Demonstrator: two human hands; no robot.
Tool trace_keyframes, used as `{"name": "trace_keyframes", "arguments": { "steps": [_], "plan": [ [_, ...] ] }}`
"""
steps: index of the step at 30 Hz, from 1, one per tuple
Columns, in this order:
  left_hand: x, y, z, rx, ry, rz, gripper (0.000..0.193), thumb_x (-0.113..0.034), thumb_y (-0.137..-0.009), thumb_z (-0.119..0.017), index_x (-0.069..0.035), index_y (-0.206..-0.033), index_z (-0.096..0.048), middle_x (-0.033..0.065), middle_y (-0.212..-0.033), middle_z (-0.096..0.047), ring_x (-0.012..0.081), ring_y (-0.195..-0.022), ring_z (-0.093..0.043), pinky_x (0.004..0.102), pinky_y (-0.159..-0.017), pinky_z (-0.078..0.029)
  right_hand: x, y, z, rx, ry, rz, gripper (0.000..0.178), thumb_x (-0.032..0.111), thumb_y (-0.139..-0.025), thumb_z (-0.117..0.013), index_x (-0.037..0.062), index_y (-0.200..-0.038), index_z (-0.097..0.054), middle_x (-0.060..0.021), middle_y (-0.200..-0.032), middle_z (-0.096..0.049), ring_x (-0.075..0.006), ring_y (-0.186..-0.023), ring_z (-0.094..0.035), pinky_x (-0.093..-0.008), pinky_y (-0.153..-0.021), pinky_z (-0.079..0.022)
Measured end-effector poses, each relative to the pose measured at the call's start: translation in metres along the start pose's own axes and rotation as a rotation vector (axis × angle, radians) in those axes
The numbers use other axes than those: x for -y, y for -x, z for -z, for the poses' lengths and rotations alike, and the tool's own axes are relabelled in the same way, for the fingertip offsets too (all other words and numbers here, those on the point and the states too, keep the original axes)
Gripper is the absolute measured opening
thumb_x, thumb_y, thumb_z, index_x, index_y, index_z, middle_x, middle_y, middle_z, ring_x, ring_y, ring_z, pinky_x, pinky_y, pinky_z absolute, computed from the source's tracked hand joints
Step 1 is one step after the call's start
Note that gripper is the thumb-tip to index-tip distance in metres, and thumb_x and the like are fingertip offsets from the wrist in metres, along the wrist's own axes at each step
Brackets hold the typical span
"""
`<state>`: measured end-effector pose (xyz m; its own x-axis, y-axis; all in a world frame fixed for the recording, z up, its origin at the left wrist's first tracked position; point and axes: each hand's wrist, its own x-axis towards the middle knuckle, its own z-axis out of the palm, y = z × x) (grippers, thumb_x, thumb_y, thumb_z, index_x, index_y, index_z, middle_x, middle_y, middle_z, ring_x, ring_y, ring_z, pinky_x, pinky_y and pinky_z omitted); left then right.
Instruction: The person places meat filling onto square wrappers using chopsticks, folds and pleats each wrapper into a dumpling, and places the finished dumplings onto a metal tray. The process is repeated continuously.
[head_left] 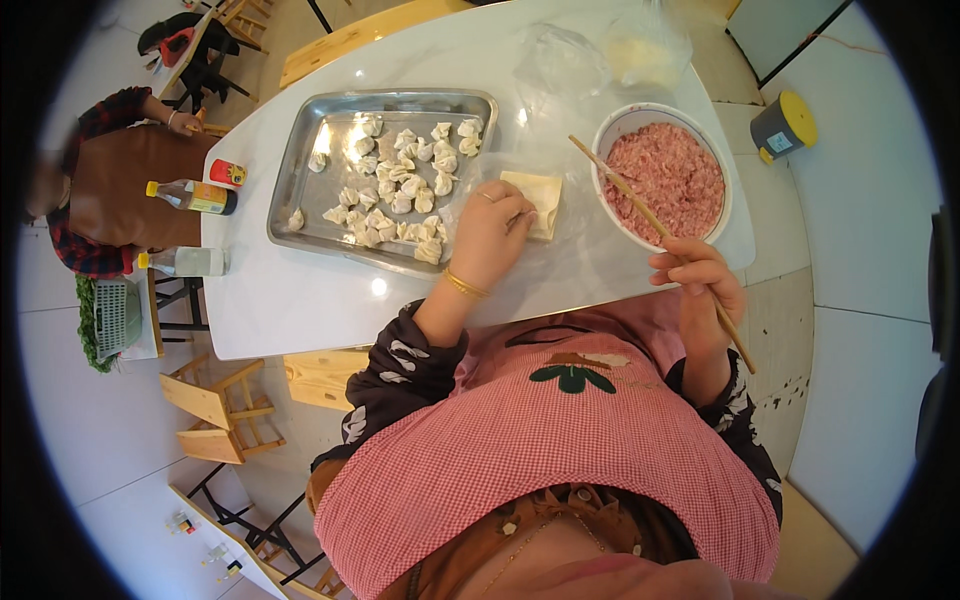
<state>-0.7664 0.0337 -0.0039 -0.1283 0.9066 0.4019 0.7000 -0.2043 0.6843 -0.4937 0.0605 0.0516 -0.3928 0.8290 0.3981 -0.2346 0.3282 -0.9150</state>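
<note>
Working position: left hand [490, 236] and right hand [716, 270] apart.
Left fingers, curled, meet the near-left edge of the wrapper stack [544, 189]; their grip cannot be determined. Right fingers clamp a wooden stick [622, 191] crossing above the bowl [728, 185] of minced meat [683, 160], beyond that hand.

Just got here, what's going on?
A person's right hand holds a wooden stick slanting over a bowl of minced meat. The left hand is at the left side of some pale square wrappers; whether it grips one isn't clear. Folded dumplings sit in a metal tray to the left, with bare space remaining.
</note>
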Motion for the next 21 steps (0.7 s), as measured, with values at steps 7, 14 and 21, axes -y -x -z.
{"name": "trace_keyframes", "arguments": {
  "steps": [7, 14, 21],
  "plan": [
    [-0.015, -0.004, 0.006, -0.112, 0.153, 0.103, 0.009, -0.009, -0.085, -0.06, -0.001, -0.089, -0.06, 0.0103, -0.09, -0.063, 0.0263, -0.088, -0.06, 0.0367, -0.079, -0.047, 0.007, -0.003, -0.005, 0.005, 0.047, -0.016, 0.016, 0.005, -0.091, -0.05, -0.004, -0.094, -0.064, -0.0192, -0.113, -0.059, -0.0232, -0.095, -0.061, -0.0325, -0.082, -0.049],
    [-0.077, 0.006, 0.02, 0.129, 1.673, 0.716, 0.02, -0.014, -0.098, -0.044, -0.002, -0.113, -0.049, 0.0105, -0.117, -0.058, 0.0225, -0.107, -0.058, 0.038, -0.093, -0.048, 0.014, -0.017, -0.014, 0.135, 0.43, 0.053, 0.047, 0.033, -0.088, -0.064, -0.0055, -0.114, -0.057, -0.0159, -0.124, -0.048, -0.0232, -0.112, -0.054, -0.0342, -0.093, -0.046],
    [-0.095, 0.014, -0.003, 0.294, 1.883, 0.695, 0.032, -0.017, -0.097, -0.044, -0.001, -0.125, -0.043, 0.0129, -0.124, -0.054, 0.0247, -0.114, -0.055, 0.0395, -0.098, -0.045, 0.018, -0.02, -0.029, -0.035, 0.289, -0.083, 0.032, 0.01, -0.081, -0.07, -0.0029, -0.108, -0.058, -0.0129, -0.121, -0.051, -0.0208, -0.106, -0.055, -0.0317, -0.09, -0.046]
  ]
}}
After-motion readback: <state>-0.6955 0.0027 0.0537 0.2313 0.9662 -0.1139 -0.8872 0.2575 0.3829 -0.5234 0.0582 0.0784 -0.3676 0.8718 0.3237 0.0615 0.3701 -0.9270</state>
